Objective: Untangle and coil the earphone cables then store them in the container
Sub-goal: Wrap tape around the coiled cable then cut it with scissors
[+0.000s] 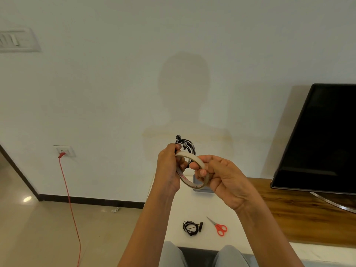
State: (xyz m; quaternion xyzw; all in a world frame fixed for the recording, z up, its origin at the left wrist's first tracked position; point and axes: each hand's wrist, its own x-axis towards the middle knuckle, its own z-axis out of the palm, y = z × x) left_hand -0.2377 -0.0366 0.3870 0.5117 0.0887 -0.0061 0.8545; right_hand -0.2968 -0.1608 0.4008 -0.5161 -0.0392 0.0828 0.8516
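Observation:
My left hand (168, 168) is raised in front of the wall and grips a coiled black earphone cable (185, 144), with an earbud sticking up above the fingers. It also touches a roll of clear tape (189, 157). My right hand (221, 175) pinches the same tape roll from the right, thumb and fingers curled round its rim. A second black earphone cable (190, 227) lies coiled on the white table (202, 207) below. A grey container (206, 189) stands on the table, mostly hidden behind my hands.
Red-handled scissors (218, 227) lie right of the coiled cable. A black TV screen (319, 135) stands on a wooden top (289, 212) at the right. A red cord (70, 205) hangs from a wall socket (64, 151) to the floor at the left.

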